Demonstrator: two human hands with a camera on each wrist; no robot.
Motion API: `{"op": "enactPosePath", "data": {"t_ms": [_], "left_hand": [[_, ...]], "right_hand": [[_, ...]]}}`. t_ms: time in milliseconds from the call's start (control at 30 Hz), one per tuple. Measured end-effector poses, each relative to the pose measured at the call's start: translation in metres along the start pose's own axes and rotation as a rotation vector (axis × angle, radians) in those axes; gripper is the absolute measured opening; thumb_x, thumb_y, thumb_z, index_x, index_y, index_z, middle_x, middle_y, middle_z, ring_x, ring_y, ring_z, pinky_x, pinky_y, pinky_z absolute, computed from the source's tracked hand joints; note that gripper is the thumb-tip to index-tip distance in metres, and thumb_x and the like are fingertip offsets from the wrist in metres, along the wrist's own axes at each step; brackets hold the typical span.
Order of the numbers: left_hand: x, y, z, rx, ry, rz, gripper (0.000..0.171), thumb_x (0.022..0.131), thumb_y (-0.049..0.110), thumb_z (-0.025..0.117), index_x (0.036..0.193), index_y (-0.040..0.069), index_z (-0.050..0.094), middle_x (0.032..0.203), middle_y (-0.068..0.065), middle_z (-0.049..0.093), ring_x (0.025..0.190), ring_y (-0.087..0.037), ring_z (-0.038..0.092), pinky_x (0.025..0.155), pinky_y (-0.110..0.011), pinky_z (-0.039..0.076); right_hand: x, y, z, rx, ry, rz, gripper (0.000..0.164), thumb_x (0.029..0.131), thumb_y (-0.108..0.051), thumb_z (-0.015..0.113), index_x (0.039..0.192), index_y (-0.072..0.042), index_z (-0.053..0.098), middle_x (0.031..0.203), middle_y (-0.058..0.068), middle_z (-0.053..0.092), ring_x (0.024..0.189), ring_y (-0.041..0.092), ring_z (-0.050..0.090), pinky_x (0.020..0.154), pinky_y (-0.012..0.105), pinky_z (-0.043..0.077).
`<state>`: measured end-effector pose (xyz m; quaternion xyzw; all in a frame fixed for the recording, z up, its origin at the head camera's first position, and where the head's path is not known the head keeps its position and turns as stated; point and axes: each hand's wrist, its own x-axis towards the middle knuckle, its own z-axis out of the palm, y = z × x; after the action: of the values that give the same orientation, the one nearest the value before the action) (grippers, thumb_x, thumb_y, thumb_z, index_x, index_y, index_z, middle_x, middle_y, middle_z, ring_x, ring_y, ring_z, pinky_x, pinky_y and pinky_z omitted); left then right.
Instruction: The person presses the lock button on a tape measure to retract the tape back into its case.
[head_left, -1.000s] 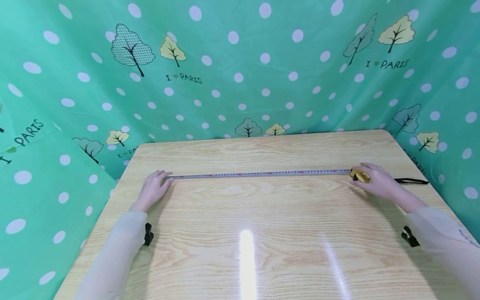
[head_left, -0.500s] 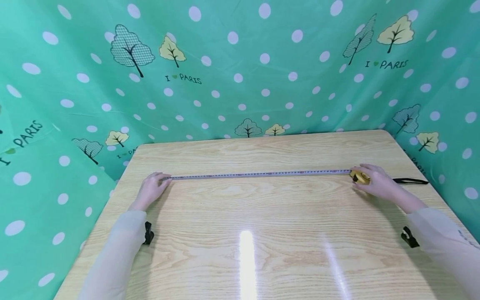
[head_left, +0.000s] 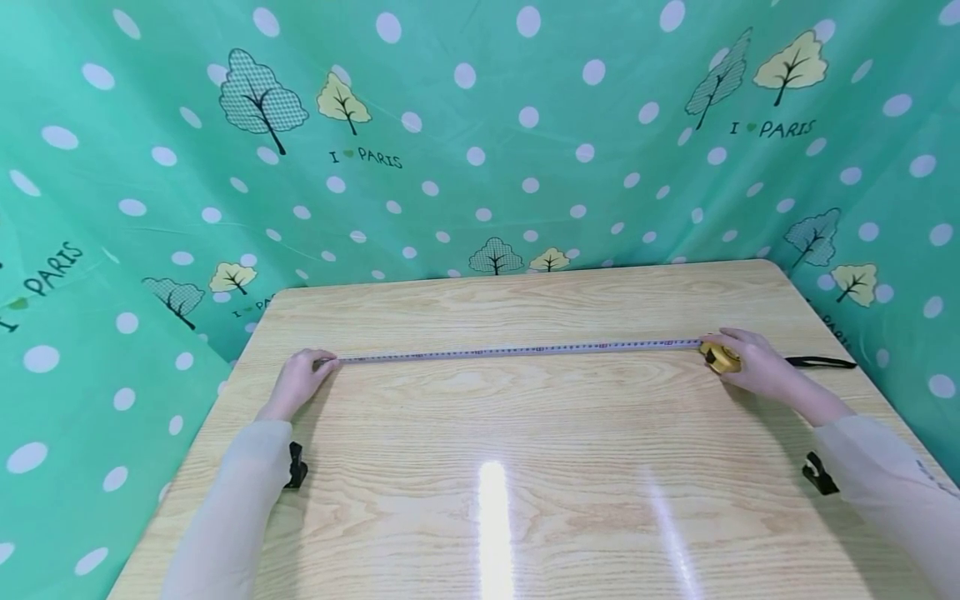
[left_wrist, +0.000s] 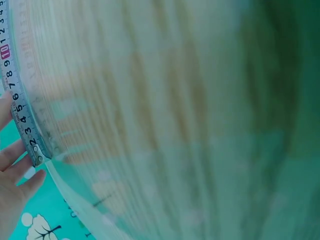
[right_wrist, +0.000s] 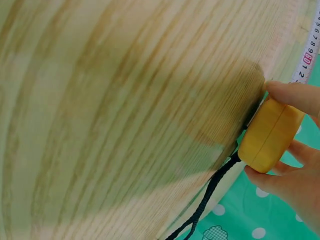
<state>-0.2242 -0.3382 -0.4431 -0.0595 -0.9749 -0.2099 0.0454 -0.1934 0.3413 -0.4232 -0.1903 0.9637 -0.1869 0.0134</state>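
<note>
A yellow tape measure [right_wrist: 271, 135] is gripped by my right hand [head_left: 753, 362], fingers and thumb around its case. From it the pale metal blade [head_left: 480, 352] runs left across the wooden table in a nearly straight line, its printed scale facing up. At the far end my left hand [head_left: 298, 382] pinches the blade near its metal hook [left_wrist: 37, 156]. Numbers from 2 upward show beside the left fingers in the left wrist view. A black wrist strap [head_left: 821, 362] trails from the case to the right.
The wood-grain table [head_left: 480, 417] reflects a bright strip of light near the front. A green dotted cloth [head_left: 420, 208] with printed trees surrounds its back and sides. Black buckles [head_left: 297, 465] hang at both sleeves.
My left hand has shifted slightly left and nearer, its fingers drawing in on the blade end. That end of the blade has followed. My right hand stays almost still on the case.
</note>
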Motion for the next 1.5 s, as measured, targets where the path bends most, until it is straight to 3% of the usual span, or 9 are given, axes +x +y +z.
{"op": "enactPosePath", "data": {"t_ms": [233, 400, 733, 900, 1133, 1267, 1500], "left_hand": [[-0.001, -0.002, 0.0, 0.011, 0.004, -0.005, 0.025, 0.088, 0.019, 0.056, 0.095, -0.004, 0.062, 0.097, -0.024, 0.058, 0.095, -0.039, 0.052, 0.084, -0.05, 0.04], [-0.002, -0.001, 0.0, 0.02, 0.027, 0.004, 0.023, 0.085, 0.018, 0.059, 0.09, -0.003, 0.064, 0.093, -0.023, 0.059, 0.09, -0.038, 0.054, 0.082, -0.049, 0.041], [-0.005, -0.002, -0.007, 0.065, 0.013, 0.01, 0.022, 0.084, 0.02, 0.061, 0.086, -0.002, 0.062, 0.087, -0.021, 0.062, 0.079, -0.033, 0.057, 0.069, -0.044, 0.045], [-0.008, -0.001, -0.013, 0.098, 0.009, 0.031, 0.022, 0.085, 0.021, 0.059, 0.086, -0.002, 0.061, 0.085, -0.021, 0.062, 0.07, -0.028, 0.055, 0.062, -0.04, 0.043], [-0.012, 0.0, -0.019, 0.114, 0.048, 0.104, 0.019, 0.085, 0.016, 0.059, 0.087, -0.002, 0.06, 0.089, -0.023, 0.062, 0.082, -0.037, 0.058, 0.071, -0.047, 0.046], [-0.014, -0.001, -0.023, 0.123, 0.037, 0.109, 0.016, 0.086, 0.012, 0.058, 0.089, -0.003, 0.06, 0.09, -0.024, 0.061, 0.084, -0.038, 0.057, 0.073, -0.048, 0.045], [-0.017, -0.005, -0.027, 0.124, 0.052, 0.143, 0.013, 0.085, 0.009, 0.058, 0.087, -0.004, 0.06, 0.085, -0.022, 0.06, 0.08, -0.037, 0.057, 0.068, -0.047, 0.046]], "right_hand": [[0.002, 0.003, 0.001, -0.022, 0.057, -0.096, 0.059, 0.061, 0.013, 0.07, 0.115, 0.005, 0.048, 0.113, 0.04, 0.038, 0.099, 0.057, 0.037, 0.075, 0.063, 0.037], [0.002, 0.005, 0.002, -0.03, 0.126, -0.173, 0.057, 0.057, 0.014, 0.071, 0.11, 0.006, 0.053, 0.101, 0.032, 0.049, 0.09, 0.048, 0.047, 0.068, 0.056, 0.043], [-0.001, 0.006, -0.004, -0.035, 0.072, -0.16, 0.049, 0.056, 0.01, 0.072, 0.103, 0.001, 0.059, 0.099, 0.028, 0.051, 0.087, 0.043, 0.05, 0.065, 0.05, 0.046], [-0.003, 0.002, -0.014, -0.05, 0.008, -0.114, 0.046, 0.06, 0.007, 0.07, 0.104, -0.002, 0.059, 0.101, 0.03, 0.047, 0.086, 0.043, 0.05, 0.064, 0.048, 0.046], [-0.007, -0.003, -0.024, -0.074, -0.017, -0.108, 0.046, 0.06, 0.006, 0.071, 0.102, -0.006, 0.058, 0.102, 0.027, 0.044, 0.088, 0.044, 0.043, 0.064, 0.049, 0.039], [-0.01, -0.006, -0.028, -0.071, -0.014, -0.121, 0.045, 0.06, 0.007, 0.071, 0.101, -0.007, 0.057, 0.1, 0.025, 0.044, 0.086, 0.043, 0.04, 0.063, 0.046, 0.037], [-0.015, -0.013, -0.034, -0.08, -0.032, -0.102, 0.043, 0.062, 0.005, 0.07, 0.101, -0.008, 0.057, 0.1, 0.028, 0.046, 0.085, 0.044, 0.04, 0.062, 0.045, 0.038]]}}
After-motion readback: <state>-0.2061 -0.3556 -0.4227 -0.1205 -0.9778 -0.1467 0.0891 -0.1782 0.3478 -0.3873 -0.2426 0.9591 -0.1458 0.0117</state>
